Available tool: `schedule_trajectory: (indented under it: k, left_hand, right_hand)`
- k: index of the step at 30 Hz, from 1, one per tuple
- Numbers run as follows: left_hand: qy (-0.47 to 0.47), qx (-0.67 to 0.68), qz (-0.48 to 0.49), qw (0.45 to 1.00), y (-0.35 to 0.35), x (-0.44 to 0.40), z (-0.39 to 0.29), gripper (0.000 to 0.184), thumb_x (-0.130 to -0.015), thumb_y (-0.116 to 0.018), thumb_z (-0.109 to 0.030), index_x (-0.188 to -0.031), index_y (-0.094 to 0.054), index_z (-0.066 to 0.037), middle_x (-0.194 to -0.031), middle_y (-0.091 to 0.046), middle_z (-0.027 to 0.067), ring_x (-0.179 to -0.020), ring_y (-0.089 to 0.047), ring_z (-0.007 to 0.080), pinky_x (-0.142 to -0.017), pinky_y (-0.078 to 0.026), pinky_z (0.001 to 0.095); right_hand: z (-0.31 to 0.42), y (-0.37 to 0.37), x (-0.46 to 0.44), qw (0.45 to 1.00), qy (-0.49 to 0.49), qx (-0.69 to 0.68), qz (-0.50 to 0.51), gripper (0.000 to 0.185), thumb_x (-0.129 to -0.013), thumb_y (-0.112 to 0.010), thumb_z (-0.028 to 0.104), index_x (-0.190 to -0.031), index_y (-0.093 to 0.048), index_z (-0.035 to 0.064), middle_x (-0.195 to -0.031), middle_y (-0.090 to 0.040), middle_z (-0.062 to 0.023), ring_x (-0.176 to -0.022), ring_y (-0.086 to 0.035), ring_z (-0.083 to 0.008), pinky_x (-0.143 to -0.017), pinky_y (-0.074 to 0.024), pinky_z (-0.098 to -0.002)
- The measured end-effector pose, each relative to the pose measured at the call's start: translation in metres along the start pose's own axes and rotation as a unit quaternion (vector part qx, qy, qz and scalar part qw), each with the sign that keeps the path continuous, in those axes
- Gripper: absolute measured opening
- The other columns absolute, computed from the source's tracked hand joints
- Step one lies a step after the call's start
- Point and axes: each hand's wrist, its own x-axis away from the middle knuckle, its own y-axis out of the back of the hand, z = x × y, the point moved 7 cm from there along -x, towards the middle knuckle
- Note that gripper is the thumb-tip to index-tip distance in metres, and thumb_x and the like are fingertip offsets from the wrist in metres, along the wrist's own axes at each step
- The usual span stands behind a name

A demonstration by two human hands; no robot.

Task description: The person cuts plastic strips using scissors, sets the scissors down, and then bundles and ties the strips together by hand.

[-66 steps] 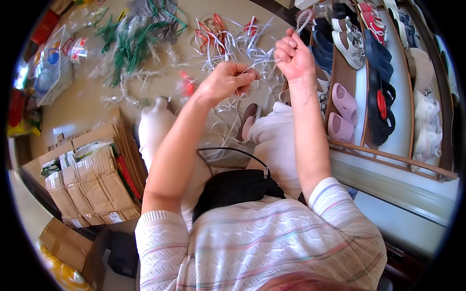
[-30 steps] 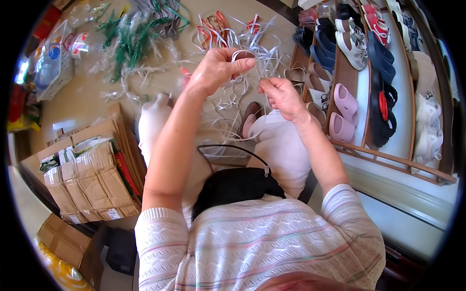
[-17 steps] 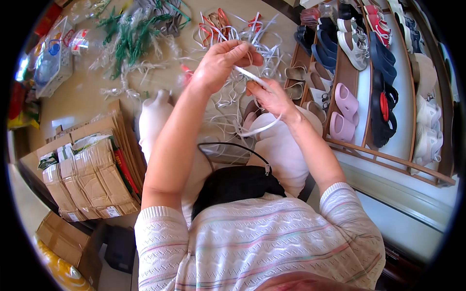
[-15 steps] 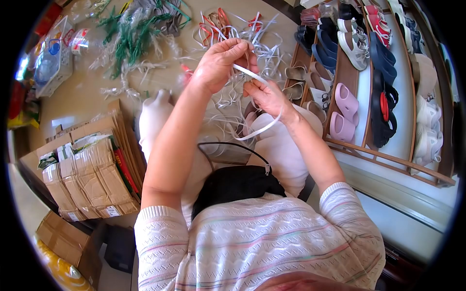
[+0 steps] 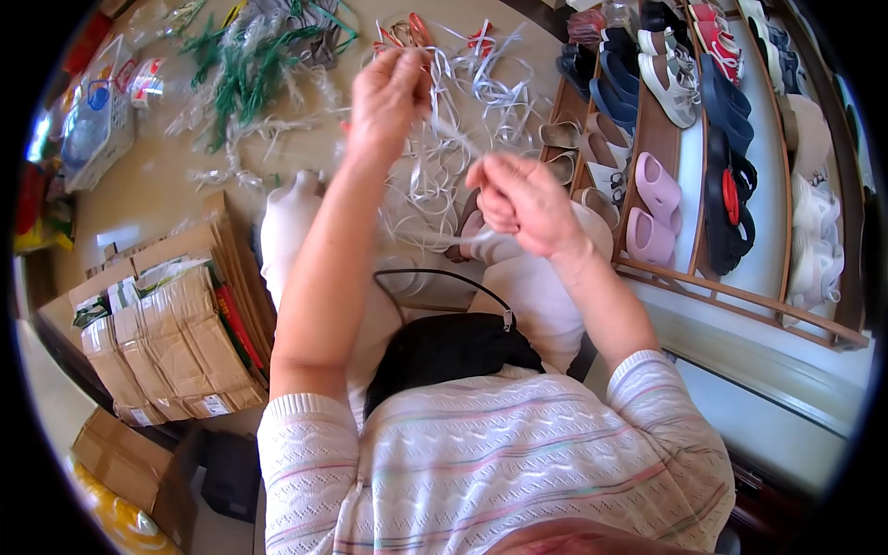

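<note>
A white plastic strap [image 5: 455, 139], blurred by motion, runs between my two hands. My left hand [image 5: 390, 100] is closed on its upper end, raised over the floor. Lower and to the right, my right hand [image 5: 525, 199] is in a fist around the strap, above my right knee. Beneath and beyond the hands lies a tangle of loose white straps [image 5: 504, 85] on the floor. Some red straps [image 5: 418, 30] lie at its far side, partly hidden by my left hand.
Green and clear plastic strings [image 5: 242, 79] are heaped at the far left, near a white basket [image 5: 118, 153]. Flattened cardboard [image 5: 171, 338] stands left of my legs. A shoe rack [image 5: 689, 268] with several pairs fills the right. A black bag [image 5: 444, 356] rests on my lap.
My hands have moved apart: the left went up and to the left, the right slightly down and rightward. The strap between them is now stretched straighter.
</note>
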Motion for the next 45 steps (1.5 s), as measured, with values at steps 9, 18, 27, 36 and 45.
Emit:
schedule_trajectory:
  k: [9,18,27,36,45]
  left_hand:
    - [0.173,0.32,-0.008,0.931,0.029,-0.003,0.009,0.015,-0.092,-0.043,-0.018,-0.093,-0.048,-0.003,-0.059,-0.036,-0.0022,-0.042,-0.025,0.0075,-0.04,-0.023,0.0209]
    - [0.084,0.14,-0.024,0.986,0.008,0.005,-0.006,0.019,-0.09,-0.048,-0.02,-0.091,-0.05,-0.001,-0.056,-0.034,-0.0024,-0.042,-0.027,0.0056,-0.038,-0.023,0.021]
    - [0.058,0.157,-0.019,0.986,0.01,0.005,-0.012,0.018,-0.09,-0.048,-0.02,-0.091,-0.051,-0.002,-0.056,-0.035,-0.0021,-0.044,-0.028,0.0058,-0.04,-0.024,0.0205]
    - [0.056,0.164,-0.003,0.985,0.003,0.006,-0.011,0.019,-0.09,-0.048,-0.02,-0.091,-0.051,-0.002,-0.057,-0.037,-0.0022,-0.044,-0.028,0.005,-0.04,-0.023,0.0195]
    - [0.044,0.069,-0.004,0.997,-0.006,0.013,-0.012,0.022,-0.09,-0.048,-0.022,-0.092,-0.053,-0.001,-0.057,-0.038,-0.0032,-0.044,-0.03,0.0038,-0.038,-0.023,0.019]
  right_hand:
    - [-0.09,0.061,0.02,0.969,-0.013,0.232,-0.088,0.027,-0.092,-0.044,0.022,-0.08,-0.057,0.001,-0.053,-0.045,0.002,-0.048,-0.039,-0.004,-0.044,-0.0304,-0.0195]
    - [0.008,0.04,-0.054,0.988,0.114,0.105,-0.002,0.039,-0.088,-0.052,0.026,-0.115,-0.047,-0.0007,-0.106,-0.057,-0.0086,-0.097,-0.055,-0.0176,-0.086,-0.0431,-0.0306]
    - [-0.025,-0.039,-0.079,0.982,-0.032,-0.051,0.18,0.019,-0.088,-0.05,0.015,-0.101,-0.053,0.0008,-0.09,-0.06,-0.0084,-0.084,-0.06,-0.0184,-0.08,-0.0468,-0.031]
    - [-0.014,-0.028,-0.067,0.976,-0.004,-0.075,0.203,0.028,-0.088,-0.049,0.015,-0.111,-0.047,-0.0019,-0.1,-0.057,-0.0114,-0.095,-0.057,-0.0205,-0.085,-0.0446,-0.0343]
    - [-0.011,-0.031,-0.087,0.981,-0.01,-0.032,0.193,0.029,-0.083,-0.054,0.007,-0.109,-0.046,-0.0033,-0.098,-0.057,-0.0111,-0.089,-0.059,-0.0188,-0.077,-0.05,-0.0316]
